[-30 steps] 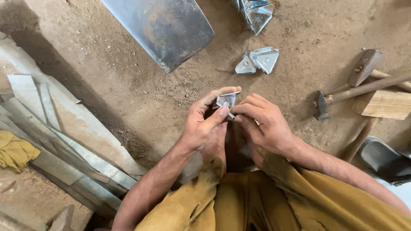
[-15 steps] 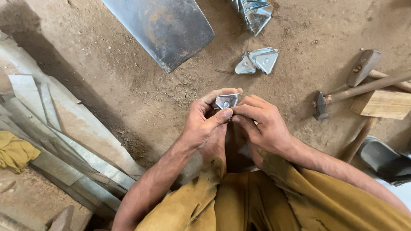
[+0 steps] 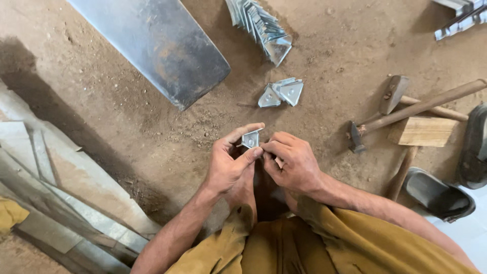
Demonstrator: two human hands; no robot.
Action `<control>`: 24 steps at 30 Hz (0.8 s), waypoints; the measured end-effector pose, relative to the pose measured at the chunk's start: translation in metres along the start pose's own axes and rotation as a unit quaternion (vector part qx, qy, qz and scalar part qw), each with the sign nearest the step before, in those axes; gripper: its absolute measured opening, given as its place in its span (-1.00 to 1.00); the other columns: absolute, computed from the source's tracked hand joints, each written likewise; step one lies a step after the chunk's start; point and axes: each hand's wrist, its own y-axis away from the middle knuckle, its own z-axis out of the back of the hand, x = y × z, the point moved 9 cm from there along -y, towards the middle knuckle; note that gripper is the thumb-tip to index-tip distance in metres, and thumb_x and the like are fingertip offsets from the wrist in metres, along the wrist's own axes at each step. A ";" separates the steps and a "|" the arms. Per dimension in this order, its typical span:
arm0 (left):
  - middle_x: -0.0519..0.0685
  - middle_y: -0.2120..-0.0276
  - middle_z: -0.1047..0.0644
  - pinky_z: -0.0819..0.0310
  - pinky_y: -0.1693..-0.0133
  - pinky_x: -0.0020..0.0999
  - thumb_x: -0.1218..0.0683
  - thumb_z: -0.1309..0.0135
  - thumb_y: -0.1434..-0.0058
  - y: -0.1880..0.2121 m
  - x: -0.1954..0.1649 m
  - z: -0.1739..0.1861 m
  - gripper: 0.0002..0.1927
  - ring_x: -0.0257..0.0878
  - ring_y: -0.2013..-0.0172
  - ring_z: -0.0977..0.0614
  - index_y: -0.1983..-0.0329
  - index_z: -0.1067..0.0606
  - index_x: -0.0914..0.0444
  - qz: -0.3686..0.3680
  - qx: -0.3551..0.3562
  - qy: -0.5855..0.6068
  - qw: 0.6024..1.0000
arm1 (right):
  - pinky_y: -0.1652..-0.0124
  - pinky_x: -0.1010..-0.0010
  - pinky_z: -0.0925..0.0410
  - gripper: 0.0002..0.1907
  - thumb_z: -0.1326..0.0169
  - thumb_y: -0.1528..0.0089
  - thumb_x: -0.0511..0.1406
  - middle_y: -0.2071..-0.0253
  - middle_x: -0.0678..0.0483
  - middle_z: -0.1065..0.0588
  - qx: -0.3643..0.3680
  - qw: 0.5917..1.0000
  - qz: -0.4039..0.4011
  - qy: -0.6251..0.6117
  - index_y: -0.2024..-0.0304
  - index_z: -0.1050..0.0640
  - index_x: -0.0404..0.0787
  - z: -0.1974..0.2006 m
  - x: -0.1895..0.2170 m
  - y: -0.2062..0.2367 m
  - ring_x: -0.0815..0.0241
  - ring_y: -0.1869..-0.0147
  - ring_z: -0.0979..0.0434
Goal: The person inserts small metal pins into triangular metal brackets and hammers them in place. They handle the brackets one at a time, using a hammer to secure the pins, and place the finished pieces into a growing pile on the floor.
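Left hand [image 3: 228,165] fingers pinch small triangular metal piece [image 3: 250,139]; right hand [image 3: 294,165] fingers grip its edge; 2 similar pieces [image 3: 282,93] on dirt floor [image 3: 127,116] beyond

I see the metal piece [image 3: 250,138] between both hands, two like pieces [image 3: 282,93] on the ground ahead, hammers [image 3: 401,109] to the right, a metal sheet [image 3: 162,45] ahead-left.

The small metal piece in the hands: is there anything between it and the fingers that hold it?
Nothing visible. The small metal piece sits directly between the bare fingers of the left hand and the right hand, above the dirt floor. The loose metal pieces and hammers lie apart from it.
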 end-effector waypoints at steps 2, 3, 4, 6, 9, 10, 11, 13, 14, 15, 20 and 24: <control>-0.05 -0.04 -0.60 -0.51 -0.11 -0.45 0.25 -0.19 -0.31 -0.003 -0.008 -0.007 -0.51 -0.39 -0.02 -0.58 -0.32 -0.46 0.36 -0.018 0.059 0.042 0.997 | 0.29 0.23 -0.41 -0.80 -0.20 -0.09 -0.47 0.34 0.00 -0.48 -0.015 1.000 0.001 -0.012 0.23 -0.57 -0.26 0.005 0.000 0.002 -0.03 0.27 -0.52; -0.07 -0.08 -0.60 -0.51 -0.17 -0.45 0.24 -0.17 -0.31 -0.003 -0.012 -0.010 -0.52 -0.40 -0.07 -0.60 -0.31 -0.44 0.35 -0.025 0.086 0.062 0.994 | 0.28 0.23 -0.41 -0.82 -0.20 -0.10 -0.48 0.34 -0.01 -0.48 -0.021 1.000 0.010 -0.020 0.23 -0.56 -0.25 0.007 0.002 0.003 -0.03 0.26 -0.53; -0.09 -0.12 -0.58 -0.50 -0.18 -0.45 0.24 -0.18 -0.28 -0.003 -0.015 -0.011 -0.52 -0.40 -0.09 -0.59 -0.27 -0.44 0.34 -0.021 0.107 0.082 0.991 | 0.28 0.23 -0.42 -0.83 -0.20 -0.11 -0.48 0.33 -0.01 -0.47 -0.028 0.999 0.018 -0.028 0.24 -0.56 -0.25 0.009 0.004 0.004 -0.03 0.25 -0.53; -0.14 -0.19 -0.52 -0.47 -0.20 -0.44 0.24 -0.19 -0.21 -0.003 -0.019 -0.016 -0.53 -0.41 -0.13 -0.56 -0.21 -0.44 0.33 -0.013 0.146 0.121 0.982 | 0.29 0.22 -0.41 -0.81 -0.20 -0.08 -0.48 0.35 -0.02 -0.47 -0.022 0.999 0.043 -0.020 0.24 -0.56 -0.27 0.010 0.009 0.004 -0.04 0.28 -0.52; -0.03 0.07 -0.62 -0.52 -0.05 -0.40 0.27 -0.23 -0.31 -0.004 -0.016 -0.010 -0.49 -0.37 0.07 -0.58 -0.34 -0.49 0.35 -0.009 0.062 0.024 0.998 | 0.34 0.25 -0.39 -0.81 -0.20 -0.10 -0.49 0.37 -0.02 -0.48 -0.027 0.999 0.006 -0.035 0.23 -0.59 -0.27 0.011 0.002 0.003 0.01 0.34 -0.51; -0.04 0.05 -0.63 -0.52 -0.06 -0.41 0.27 -0.23 -0.30 -0.004 -0.018 -0.012 -0.50 -0.38 0.06 -0.59 -0.32 -0.49 0.35 -0.013 0.064 0.015 0.998 | 0.37 0.27 -0.39 -0.82 -0.21 -0.11 -0.49 0.37 -0.01 -0.48 -0.032 0.998 -0.021 -0.045 0.22 -0.60 -0.27 0.011 -0.003 0.004 0.03 0.36 -0.51; -0.05 0.03 -0.63 -0.53 -0.06 -0.41 0.27 -0.22 -0.28 -0.006 -0.020 -0.012 -0.50 -0.38 0.05 -0.59 -0.31 -0.49 0.35 -0.019 0.066 0.005 0.998 | 0.36 0.29 -0.39 -0.82 -0.20 -0.12 -0.49 0.36 -0.01 -0.49 -0.040 0.998 -0.014 -0.046 0.21 -0.60 -0.27 0.012 -0.001 0.004 0.03 0.34 -0.52; -0.08 -0.03 -0.61 -0.50 -0.11 -0.43 0.27 -0.21 -0.24 -0.008 -0.025 -0.015 -0.52 -0.40 -0.02 -0.58 -0.24 -0.48 0.35 -0.024 0.109 0.025 0.993 | 0.34 0.31 -0.40 -0.82 -0.19 -0.14 -0.49 0.32 -0.02 -0.49 -0.052 0.998 -0.004 -0.048 0.20 -0.58 -0.26 0.014 0.001 0.005 0.05 0.31 -0.53; -0.12 -0.07 -0.58 -0.47 -0.16 -0.44 0.26 -0.20 -0.20 -0.008 -0.028 -0.017 -0.54 -0.41 -0.07 -0.56 -0.20 -0.47 0.35 -0.023 0.150 0.054 0.987 | 0.32 0.31 -0.41 -0.82 -0.19 -0.14 -0.48 0.31 -0.01 -0.48 -0.048 0.997 0.020 -0.057 0.19 -0.57 -0.26 0.013 0.005 0.005 0.04 0.30 -0.53; -0.15 -0.12 -0.55 -0.44 -0.21 -0.45 0.26 -0.19 -0.17 -0.008 -0.031 -0.019 -0.55 -0.42 -0.13 -0.55 -0.15 -0.46 0.35 -0.024 0.191 0.083 0.978 | 0.30 0.30 -0.41 -0.81 -0.18 -0.15 -0.48 0.31 0.00 -0.48 -0.045 0.996 0.046 -0.065 0.18 -0.56 -0.26 0.013 0.011 0.006 0.04 0.28 -0.53; -0.11 0.14 -0.61 -0.51 0.06 -0.50 0.25 -0.26 -0.25 -0.008 -0.016 -0.005 -0.53 -0.43 0.17 -0.56 -0.25 -0.54 0.35 -0.014 0.041 -0.018 0.999 | 0.43 0.29 -0.35 -0.87 -0.18 -0.16 -0.47 0.40 -0.02 -0.45 -0.037 0.996 -0.051 -0.064 0.22 -0.58 -0.28 0.012 -0.005 0.003 0.04 0.42 -0.48; -0.14 0.24 -0.51 -0.38 0.23 -0.53 0.25 -0.26 -0.26 -0.005 -0.007 0.004 -0.52 -0.43 0.29 -0.45 -0.27 -0.56 0.32 0.006 -0.029 -0.020 0.999 | 0.35 0.27 -0.37 -0.89 -0.13 -0.24 -0.46 0.35 -0.04 -0.46 0.011 0.988 -0.095 -0.122 0.17 -0.57 -0.29 0.003 -0.010 0.000 0.00 0.34 -0.50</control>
